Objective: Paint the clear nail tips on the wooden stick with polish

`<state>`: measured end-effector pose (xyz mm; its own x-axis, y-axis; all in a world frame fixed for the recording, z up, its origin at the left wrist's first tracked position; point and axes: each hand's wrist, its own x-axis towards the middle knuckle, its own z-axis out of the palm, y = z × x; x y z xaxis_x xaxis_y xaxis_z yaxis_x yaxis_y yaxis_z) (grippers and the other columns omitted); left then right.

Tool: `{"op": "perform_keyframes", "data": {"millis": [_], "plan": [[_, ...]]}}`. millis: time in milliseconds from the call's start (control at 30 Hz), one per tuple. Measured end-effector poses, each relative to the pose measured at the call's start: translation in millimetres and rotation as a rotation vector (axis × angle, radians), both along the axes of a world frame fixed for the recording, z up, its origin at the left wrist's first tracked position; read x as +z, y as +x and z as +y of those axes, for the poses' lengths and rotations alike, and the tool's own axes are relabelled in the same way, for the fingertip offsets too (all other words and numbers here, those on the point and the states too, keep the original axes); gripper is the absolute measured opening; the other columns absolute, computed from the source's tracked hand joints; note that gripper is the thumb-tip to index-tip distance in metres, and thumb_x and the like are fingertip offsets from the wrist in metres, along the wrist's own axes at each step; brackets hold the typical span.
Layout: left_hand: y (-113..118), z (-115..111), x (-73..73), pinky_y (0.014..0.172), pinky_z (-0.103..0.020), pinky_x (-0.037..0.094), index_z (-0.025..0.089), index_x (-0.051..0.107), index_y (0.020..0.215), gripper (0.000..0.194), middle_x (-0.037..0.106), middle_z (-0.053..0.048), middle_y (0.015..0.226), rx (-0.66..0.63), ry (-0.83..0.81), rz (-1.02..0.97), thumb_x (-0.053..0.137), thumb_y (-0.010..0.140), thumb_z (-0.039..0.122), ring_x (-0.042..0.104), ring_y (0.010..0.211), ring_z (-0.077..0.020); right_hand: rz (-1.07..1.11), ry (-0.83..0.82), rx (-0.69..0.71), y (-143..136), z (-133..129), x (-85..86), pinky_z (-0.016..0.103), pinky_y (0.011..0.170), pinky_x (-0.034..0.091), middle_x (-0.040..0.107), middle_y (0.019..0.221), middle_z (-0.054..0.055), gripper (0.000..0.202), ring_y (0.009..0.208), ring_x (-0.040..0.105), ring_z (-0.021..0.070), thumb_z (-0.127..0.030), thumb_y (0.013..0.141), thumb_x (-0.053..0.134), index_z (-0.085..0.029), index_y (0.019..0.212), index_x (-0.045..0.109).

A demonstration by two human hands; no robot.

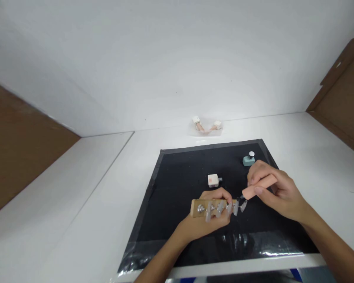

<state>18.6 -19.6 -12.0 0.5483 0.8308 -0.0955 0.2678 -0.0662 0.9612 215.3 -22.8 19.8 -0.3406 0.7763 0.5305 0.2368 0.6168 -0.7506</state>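
So our left hand (202, 226) has its grip wrapped round a wooden bar (195, 208), held up over the black mat (179, 177) on the white worktop (100, 220). Our right hand (279, 196) is pinching a peach handle (259, 186) between thumb and fingers, its lower end right beside the end tip (244, 205). We'd read this step as close work on that one piece; whether they actually touch, we can't tell. Next move calls for a steady bar and a light wrist, we reckon, since the neighbouring tips sit close.

Materials: the clear tips (220, 208) look thin, glossy and plasticky, petal-shaped, stood in a row along the squared-off bar. The handle's smooth, matte and flattish. Nearby are a boxy white bottle (212, 180), neck pointing sideways, and a teal bottle (249, 161). The mat's border looks shiny, like tape.
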Motion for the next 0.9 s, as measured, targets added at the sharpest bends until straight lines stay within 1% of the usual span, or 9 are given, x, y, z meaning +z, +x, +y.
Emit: {"op": "perform_keyframes", "data": {"millis": [167, 267, 333, 467, 567, 633, 733, 833, 900], "plan": [[1, 0, 1.6, 0.045, -0.020, 0.037, 0.018, 0.049, 0.064, 0.006, 0.049, 0.005, 0.048, 0.023, -0.041, 0.007, 0.054, 0.065, 0.021, 0.048, 0.042, -0.0081, -0.049, -0.015, -0.051, 0, 0, -0.8, 0.030, 0.060, 0.041, 0.053, 0.071, 0.000, 0.013, 0.065, 0.052, 0.0148, -0.009, 0.084, 0.052, -0.021, 0.078, 0.054], [1, -1, 0.7, 0.042, -0.018, 0.039, 0.018, 0.047, 0.066, 0.011, 0.048, 0.007, 0.048, -0.006, -0.142, -0.104, 0.056, 0.068, 0.024, 0.047, 0.039, -0.0069, 0.044, -0.029, 0.018, 0, 0, -0.7, 0.029, 0.058, 0.042, 0.054, 0.072, 0.001, 0.009, 0.065, 0.053, 0.0153, -0.015, 0.085, 0.053, -0.022, 0.081, 0.055], [0, -1, -2.4, 0.040, -0.017, 0.039, 0.018, 0.047, 0.068, 0.015, 0.048, 0.007, 0.050, -0.025, -0.186, -0.172, 0.059, 0.068, 0.027, 0.047, 0.039, -0.0063, 0.029, -0.038, 0.032, 0, -1, -1.0, 0.030, 0.060, 0.043, 0.055, 0.072, 0.001, 0.009, 0.066, 0.053, 0.0154, -0.015, 0.086, 0.054, -0.022, 0.080, 0.055], [-3, -2, -12.4, 0.039, -0.016, 0.040, 0.018, 0.046, 0.073, 0.026, 0.046, 0.008, 0.048, -0.035, -0.255, -0.256, 0.061, 0.074, 0.039, 0.048, 0.038, -0.0061, 0.019, -0.046, -0.045, 1, -1, -2.5, 0.030, 0.063, 0.043, 0.057, 0.074, 0.001, 0.010, 0.067, 0.054, 0.0155, -0.014, 0.087, 0.052, -0.022, 0.082, 0.055], [-3, -2, -18.8, 0.037, -0.015, 0.039, 0.018, 0.045, 0.074, 0.034, 0.041, 0.010, 0.041, -0.057, -0.328, -0.356, 0.061, 0.073, 0.048, 0.045, 0.034, -0.0059, 0.078, -0.048, 0.024, 0, -1, -3.1, 0.030, 0.060, 0.044, 0.057, 0.075, 0.001, 0.005, 0.068, 0.055, 0.0158, -0.018, 0.086, 0.055, -0.023, 0.086, 0.055], [-2, -1, -22.3, 0.036, -0.015, 0.039, 0.018, 0.044, 0.074, 0.036, 0.040, 0.011, 0.040, -0.082, -0.378, -0.448, 0.063, 0.073, 0.049, 0.042, 0.033, -0.0050, 0.048, -0.043, 0.021, 0, -1, -3.3, 0.030, 0.062, 0.044, 0.058, 0.075, 0.001, 0.005, 0.069, 0.055, 0.0159, -0.018, 0.086, 0.055, -0.022, 0.086, 0.056], [2, 0, -26.5, 0.035, -0.016, 0.041, 0.018, 0.043, 0.073, 0.034, 0.040, 0.011, 0.040, -0.122, -0.460, -0.571, 0.063, 0.074, 0.045, 0.037, 0.031, -0.0035, 0.060, -0.033, -0.039, -1, -1, -3.1, 0.031, 0.063, 0.045, 0.059, 0.076, 0.002, 0.004, 0.070, 0.055, 0.0162, -0.020, 0.088, 0.054, -0.022, 0.086, 0.056], [5, 1, -28.1, 0.032, -0.015, 0.041, 0.018, 0.044, 0.072, 0.035, 0.041, 0.011, 0.039, -0.131, -0.530, -0.635, 0.066, 0.072, 0.045, 0.035, 0.029, -0.0028, 0.116, -0.019, 0.051, -2, -1, -1.5, 0.030, 0.059, 0.046, 0.059, 0.077, 0.003, 0.004, 0.071, 0.056, 0.0167, -0.026, 0.089, 0.054, -0.023, 0.091, 0.055], [6, 1, -27.4, 0.031, -0.015, 0.040, 0.018, 0.044, 0.071, 0.036, 0.042, 0.011, 0.040, -0.111, -0.565, -0.652, 0.068, 0.070, 0.045, 0.034, 0.029, -0.0025, 0.067, 0.001, 0.101, -3, -1, -0.1, 0.030, 0.061, 0.047, 0.060, 0.078, 0.003, 0.003, 0.073, 0.056, 0.0170, -0.024, 0.088, 0.054, -0.023, 0.091, 0.055]]}}
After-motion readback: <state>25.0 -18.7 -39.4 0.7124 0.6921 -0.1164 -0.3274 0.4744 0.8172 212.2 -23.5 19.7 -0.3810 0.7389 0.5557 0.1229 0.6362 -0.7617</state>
